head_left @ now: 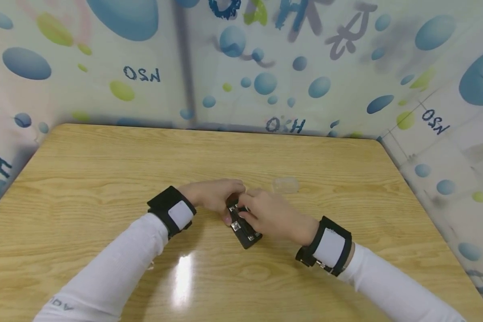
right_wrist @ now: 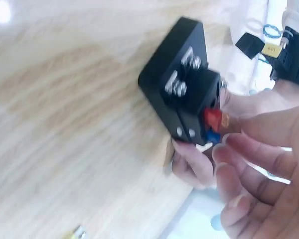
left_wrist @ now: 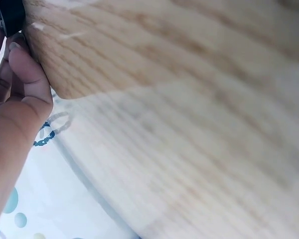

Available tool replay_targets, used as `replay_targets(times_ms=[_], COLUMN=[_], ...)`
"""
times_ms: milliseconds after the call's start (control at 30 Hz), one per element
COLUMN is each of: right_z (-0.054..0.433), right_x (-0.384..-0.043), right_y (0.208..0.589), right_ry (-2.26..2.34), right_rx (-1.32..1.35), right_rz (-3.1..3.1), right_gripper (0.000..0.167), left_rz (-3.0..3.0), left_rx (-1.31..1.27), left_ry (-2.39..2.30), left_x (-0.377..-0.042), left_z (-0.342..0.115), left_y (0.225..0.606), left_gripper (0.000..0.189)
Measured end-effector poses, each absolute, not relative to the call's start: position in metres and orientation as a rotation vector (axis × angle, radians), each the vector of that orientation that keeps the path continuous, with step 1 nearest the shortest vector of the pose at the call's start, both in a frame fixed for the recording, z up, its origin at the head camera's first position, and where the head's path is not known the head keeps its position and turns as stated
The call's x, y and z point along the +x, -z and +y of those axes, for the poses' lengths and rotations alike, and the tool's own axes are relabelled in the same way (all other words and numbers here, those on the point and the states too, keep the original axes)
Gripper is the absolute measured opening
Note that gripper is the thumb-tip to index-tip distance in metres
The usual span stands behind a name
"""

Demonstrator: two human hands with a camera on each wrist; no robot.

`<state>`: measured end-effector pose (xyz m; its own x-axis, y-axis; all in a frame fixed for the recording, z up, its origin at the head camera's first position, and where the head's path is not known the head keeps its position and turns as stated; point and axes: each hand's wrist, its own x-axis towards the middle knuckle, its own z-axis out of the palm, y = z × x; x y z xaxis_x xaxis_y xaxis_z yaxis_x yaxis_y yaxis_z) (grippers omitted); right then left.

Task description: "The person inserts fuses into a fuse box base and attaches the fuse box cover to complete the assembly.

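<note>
A black plastic block [right_wrist: 172, 74] with silver screw terminals stands on the wooden table, between both hands in the head view. Small red [right_wrist: 213, 118] and blue [right_wrist: 213, 135] pieces sit at one end of it. My left hand [head_left: 219, 195] grips the block's far end, with fingers and thumb at its sides; in the left wrist view only a corner of the block [left_wrist: 12, 17] shows. From the right, my right hand [head_left: 271, 214] reaches over the block, and its curled fingertips pinch at the red piece. Its exact contact is partly hidden.
A clear plastic piece [head_left: 285, 184] lies on the table [head_left: 104, 179] just beyond my right hand. A small yellow item with a metal tip [right_wrist: 77, 233] shows at the lower edge of the right wrist view. A patterned curtain [head_left: 241, 67] hangs behind the table.
</note>
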<state>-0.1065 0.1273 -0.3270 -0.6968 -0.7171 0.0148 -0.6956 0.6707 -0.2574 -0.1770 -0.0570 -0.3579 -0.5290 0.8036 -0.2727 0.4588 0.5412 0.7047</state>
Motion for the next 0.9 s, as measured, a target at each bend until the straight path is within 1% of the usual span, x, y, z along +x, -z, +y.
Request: replay_targets(times_ms=[200, 433, 633, 900], right_z=[0.138, 0.143, 0.149, 0.162], right_x=[-0.113, -0.118, -0.122, -0.133], right_y=[0.323, 0.318, 0.313, 0.303], right_ry=[0.337, 0.315, 0.355, 0.445], right_rx=[-1.228, -1.188, -1.129, -1.056], right_rz=[2.845, 2.88, 2.849, 2.741], right_gripper=[0.015, 0.017, 0.02, 0.029], left_rz=[2.195, 2.166, 2.172, 2.169], left_rx=[0.999, 0.973, 0.966, 0.997], left_ry=[-0.777, -0.797, -0.79, -0.777], left_x=[-0.176, -0.177, -0.177, -0.177], left_z=[-0.057, -0.058, -0.058, -0.059], left_y=[0.357, 0.357, 0.357, 0.356], left_gripper=[0.05, 0.046, 0.047, 0.045])
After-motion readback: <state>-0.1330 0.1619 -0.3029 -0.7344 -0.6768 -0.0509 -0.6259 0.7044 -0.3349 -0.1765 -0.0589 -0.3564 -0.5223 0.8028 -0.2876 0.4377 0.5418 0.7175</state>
